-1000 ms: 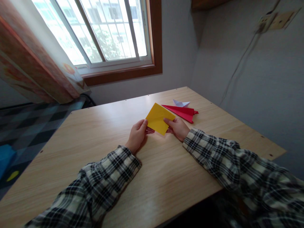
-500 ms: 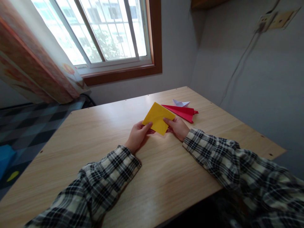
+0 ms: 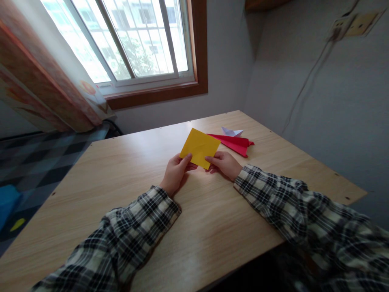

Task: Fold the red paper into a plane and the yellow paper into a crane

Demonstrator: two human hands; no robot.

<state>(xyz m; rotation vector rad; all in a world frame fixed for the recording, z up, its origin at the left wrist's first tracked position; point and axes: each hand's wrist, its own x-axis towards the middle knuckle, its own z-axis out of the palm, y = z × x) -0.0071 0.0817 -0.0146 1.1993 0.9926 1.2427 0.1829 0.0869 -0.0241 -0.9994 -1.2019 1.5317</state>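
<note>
A square of yellow paper point(image 3: 200, 147) is held up just over the table, tilted, with a faint crease line near its middle. My left hand point(image 3: 176, 172) pinches its lower left edge, thumb on top and fingers underneath. At the lower right edge, my right hand point(image 3: 225, 164) grips it the same way. Behind the paper and to the right lies a red folded paper plane point(image 3: 235, 144), its left tip partly covered by the yellow sheet. A small white folded paper boat point(image 3: 232, 132) rests just beyond the plane.
The wooden table point(image 3: 127, 178) spreads under both arms. Past its left side is a dark checked surface point(image 3: 57, 162) with a blue object point(image 3: 7, 200) and a small yellow piece point(image 3: 17, 224). A window point(image 3: 130, 40), a curtain point(image 3: 45, 65) and a wall socket point(image 3: 340, 29) stand beyond.
The yellow paper has turned slightly counterclockwise and shifted a little left. My right hand has moved left with it, its thumb now nearer the bottom corner. The plane and boat stay put.
</note>
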